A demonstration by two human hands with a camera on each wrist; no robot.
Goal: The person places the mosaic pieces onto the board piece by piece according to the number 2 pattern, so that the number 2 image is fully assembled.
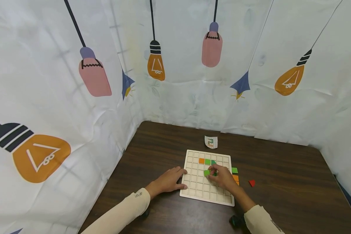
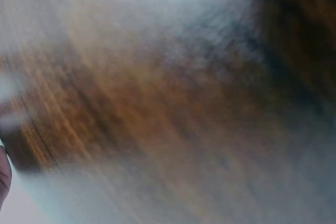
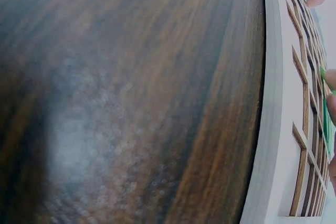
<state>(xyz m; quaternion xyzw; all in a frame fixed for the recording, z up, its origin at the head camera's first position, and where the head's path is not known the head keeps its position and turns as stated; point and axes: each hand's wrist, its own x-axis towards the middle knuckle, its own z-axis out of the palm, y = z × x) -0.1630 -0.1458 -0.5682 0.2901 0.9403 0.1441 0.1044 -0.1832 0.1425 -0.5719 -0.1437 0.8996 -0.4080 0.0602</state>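
Observation:
A pale wooden grid board (image 1: 193, 187) lies on the dark table. At its left edge my left hand (image 1: 169, 179) rests with fingers and thumb spread, touching the rim. Over the middle of the board, my right hand (image 1: 220, 177) pinches a light green square tile (image 1: 206, 173) between thumb and fingertips. An orange tile (image 1: 201, 161), a green tile (image 1: 207, 161) and a dark green piece (image 1: 213, 162) sit in one row of cells. More dark green shows beneath the right fingers, mostly hidden. In the right wrist view, the board's edge (image 3: 270, 129) runs down the right side.
Right of the board lie a green tile (image 1: 235, 170), orange tiles (image 1: 236, 178) and a red triangular piece (image 1: 252, 183). A small patterned card (image 1: 211, 142) is behind the board. White printed curtains (image 1: 181, 100) hang around the table (image 1: 280, 169).

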